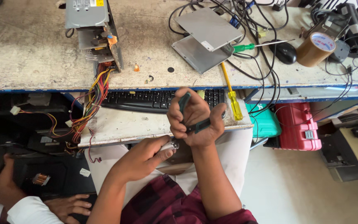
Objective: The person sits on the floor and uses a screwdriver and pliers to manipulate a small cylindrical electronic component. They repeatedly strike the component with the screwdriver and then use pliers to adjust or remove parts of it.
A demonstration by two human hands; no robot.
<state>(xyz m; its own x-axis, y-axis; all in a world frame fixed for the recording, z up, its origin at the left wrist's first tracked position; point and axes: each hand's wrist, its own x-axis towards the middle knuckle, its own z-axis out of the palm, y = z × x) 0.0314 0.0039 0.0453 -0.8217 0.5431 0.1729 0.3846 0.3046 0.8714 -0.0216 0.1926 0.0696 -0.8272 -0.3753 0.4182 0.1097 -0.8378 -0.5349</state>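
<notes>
Dark green plastic-handled pliers (pixel 193 120) sat clamped in our right hand (pixel 195 124), fingers wrapped round both handles, held just above the pull-out keyboard tray (pixel 117 126). Our left hand (pixel 143 157) was closed in a pinch on a small silvery metal part (pixel 174 145), its tip touching the heel of the right hand (what the part was, we could not tell). We judged the step to be bringing tool and part together; the next move called for turning the pliers' nose, hidden behind the fingers, toward the part and steadying the pinch. A yellow-handled screwdriver (pixel 231 97) lay near, beside the black keyboard (pixel 154 99). Another person's hands (pixel 67 206) rested lower left, well apart.
</notes>
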